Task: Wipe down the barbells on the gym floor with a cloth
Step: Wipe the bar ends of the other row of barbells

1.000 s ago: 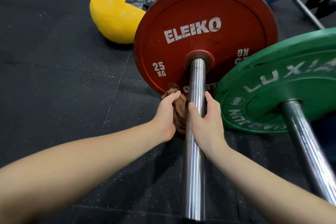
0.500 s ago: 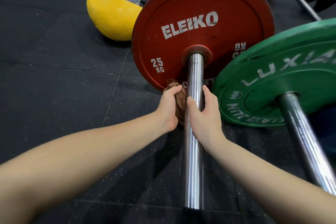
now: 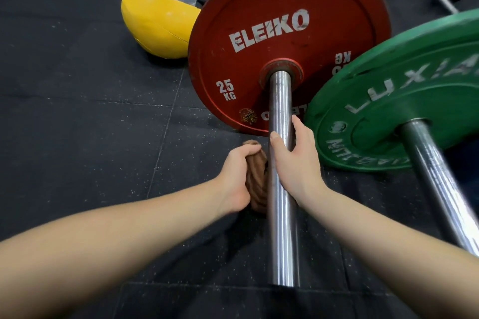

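Though beside the bar (image 3: 281, 189), cloth (image 3: 257, 184) in left hand (image 3: 234, 176)

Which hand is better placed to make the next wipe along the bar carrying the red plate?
Left. The left hand grips the bunched brown cloth right beside the bar, on its left side. The right hand wraps the bare steel with no cloth, so it probably suits steadying.
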`<state>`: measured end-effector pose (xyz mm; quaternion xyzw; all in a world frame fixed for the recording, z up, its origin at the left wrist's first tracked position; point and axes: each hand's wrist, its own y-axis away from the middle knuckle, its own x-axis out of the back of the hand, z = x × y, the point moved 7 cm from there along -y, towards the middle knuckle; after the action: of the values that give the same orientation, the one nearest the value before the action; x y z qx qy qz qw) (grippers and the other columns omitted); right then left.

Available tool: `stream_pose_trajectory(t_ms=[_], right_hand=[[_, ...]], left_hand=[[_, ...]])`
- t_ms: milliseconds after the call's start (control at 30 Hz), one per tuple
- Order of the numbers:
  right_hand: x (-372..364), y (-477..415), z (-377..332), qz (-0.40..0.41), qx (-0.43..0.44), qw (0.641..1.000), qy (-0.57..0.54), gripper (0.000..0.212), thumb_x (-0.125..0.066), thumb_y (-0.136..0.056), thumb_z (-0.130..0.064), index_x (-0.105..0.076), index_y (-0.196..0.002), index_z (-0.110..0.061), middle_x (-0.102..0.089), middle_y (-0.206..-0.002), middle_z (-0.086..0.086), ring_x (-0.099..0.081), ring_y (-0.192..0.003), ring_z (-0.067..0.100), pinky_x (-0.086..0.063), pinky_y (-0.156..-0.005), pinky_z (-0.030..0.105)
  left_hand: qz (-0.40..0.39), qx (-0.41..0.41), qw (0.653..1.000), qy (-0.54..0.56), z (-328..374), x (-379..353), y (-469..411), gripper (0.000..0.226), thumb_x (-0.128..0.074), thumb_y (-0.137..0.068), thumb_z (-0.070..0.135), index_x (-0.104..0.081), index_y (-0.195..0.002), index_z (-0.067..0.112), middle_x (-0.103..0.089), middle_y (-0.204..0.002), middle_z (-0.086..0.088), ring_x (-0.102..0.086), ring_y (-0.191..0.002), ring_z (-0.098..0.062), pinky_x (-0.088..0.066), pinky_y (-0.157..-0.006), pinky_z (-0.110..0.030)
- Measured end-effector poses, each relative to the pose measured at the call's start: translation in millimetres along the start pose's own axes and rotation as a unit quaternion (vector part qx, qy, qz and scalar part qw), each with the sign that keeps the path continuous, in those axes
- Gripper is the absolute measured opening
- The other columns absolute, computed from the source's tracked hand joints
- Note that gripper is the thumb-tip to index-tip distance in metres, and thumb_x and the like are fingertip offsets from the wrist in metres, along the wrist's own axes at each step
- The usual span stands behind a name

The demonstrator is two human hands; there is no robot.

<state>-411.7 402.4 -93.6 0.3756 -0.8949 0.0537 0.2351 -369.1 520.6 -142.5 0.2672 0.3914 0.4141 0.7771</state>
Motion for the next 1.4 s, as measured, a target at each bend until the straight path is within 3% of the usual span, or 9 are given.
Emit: stream_pose_trajectory(t_ms=[267, 400, 533, 667, 800, 967, 1200, 1333, 1400], right_hand=[[1, 1, -1, -0.002, -0.006, 1.0, 0.0, 0.065, -0.055, -0.105, -0.033, -0.026, -0.161, -0.018, -0.028, -0.163, -0.004, -0.028, -0.148, 0.008, -0.019, -0.111, 0.017], [1, 1, 1, -0.003, -0.009, 1.0, 0.003, 0.066, -0.054, -0.105, -0.033, -0.025, -0.162, -0.017, -0.027, -0.164, -0.004, -0.027, -0.149, 0.008, -0.018, -0.11, 0.016], [2, 1, 2, -0.004, -0.011, 1.0, 0.003, 0.066, -0.053, -0.105, -0.033, -0.024, -0.162, -0.017, -0.027, -0.164, -0.005, -0.027, -0.149, 0.009, -0.018, -0.111, 0.017], [2, 1, 1, -0.004, -0.013, 1.0, 0.003, 0.066, -0.053, -0.105, -0.034, -0.024, -0.162, -0.018, -0.026, -0.164, -0.005, -0.027, -0.149, 0.009, -0.02, -0.109, 0.017], [3, 2, 0, -0.007, -0.013, 1.0, 0.004, 0.066, -0.052, -0.106, -0.034, -0.023, -0.162, -0.018, -0.025, -0.165, -0.004, -0.027, -0.149, 0.009, -0.019, -0.108, 0.016], [3, 2, 0, -0.009, -0.014, 1.0, 0.003, 0.066, -0.052, -0.106, -0.033, -0.022, -0.162, -0.016, -0.023, -0.166, -0.004, -0.024, -0.15, 0.01, -0.017, -0.107, 0.014], [2, 1, -1, -0.011, -0.012, 1.0, -0.007, 0.066, -0.052, -0.106, -0.034, -0.022, -0.162, -0.019, -0.023, -0.166, -0.006, -0.024, -0.15, 0.008, -0.017, -0.109, 0.016], [3, -1, 2, -0.01, -0.012, 1.0, -0.008, 0.065, -0.054, -0.105, -0.034, -0.024, -0.162, -0.02, -0.026, -0.164, -0.007, -0.026, -0.148, 0.006, -0.018, -0.11, 0.016], [3, -2, 2, -0.005, -0.012, 1.0, -0.008, 0.065, -0.055, -0.105, -0.033, -0.026, -0.161, -0.02, -0.028, -0.162, -0.008, -0.027, -0.146, 0.004, -0.018, -0.11, 0.016]], left_hand=[[0.002, 0.05, 0.998, 0.022, -40, 10, 20, 0.042, -0.055, -0.094, 0.044, -0.082, -0.083, 0.013, -0.079, -0.1, -0.012, -0.074, -0.086, -0.031, -0.055, -0.088, -0.041], [0.012, 0.077, 0.997, 0.03, -69, 20, 36, 0.043, -0.057, -0.09, 0.047, -0.081, -0.076, 0.015, -0.078, -0.096, -0.012, -0.072, -0.085, -0.03, -0.053, -0.091, -0.041], [0.012, 0.05, 0.998, 0.028, -55, 14, 27, 0.043, -0.056, -0.091, 0.046, -0.08, -0.098, 0.011, -0.077, -0.108, -0.015, -0.072, -0.097, -0.034, -0.051, -0.104, -0.047], [0.001, 0.037, 0.999, 0.009, -52, 6, 17, 0.042, -0.052, -0.093, 0.045, -0.077, -0.074, 0.018, -0.074, -0.101, -0.011, -0.068, -0.091, -0.031, -0.046, -0.108, -0.048], [-0.014, 0.101, 0.994, -0.027, -79, 11, 21, 0.045, -0.049, -0.092, 0.047, -0.076, -0.07, 0.019, -0.063, -0.105, -0.013, -0.057, -0.095, -0.032, -0.043, -0.097, -0.045], [-0.029, 0.113, 0.99, -0.074, -97, 19, 27, 0.041, -0.051, -0.093, 0.041, -0.077, -0.072, 0.017, -0.072, -0.082, -0.011, -0.067, -0.067, -0.027, -0.053, -0.078, -0.035], [0.067, -0.03, 0.997, 0.034, 0, 15, -2, 0.039, -0.05, -0.09, 0.037, -0.07, -0.066, 0.015, -0.071, -0.074, -0.009, -0.066, -0.059, -0.024, -0.051, -0.068, -0.031], [0.073, -0.164, 0.964, 0.197, 103, 13, -38, 0.047, -0.049, -0.088, 0.036, -0.073, -0.12, 0.012, -0.075, -0.115, -0.015, -0.072, -0.106, -0.038, -0.052, -0.101, -0.054], [0.059, -0.195, 0.953, 0.223, 134, 4, -49, 0.047, -0.048, -0.089, 0.037, -0.07, -0.124, 0.014, -0.074, -0.119, -0.017, -0.069, -0.111, -0.041, -0.048, -0.105, -0.058]])
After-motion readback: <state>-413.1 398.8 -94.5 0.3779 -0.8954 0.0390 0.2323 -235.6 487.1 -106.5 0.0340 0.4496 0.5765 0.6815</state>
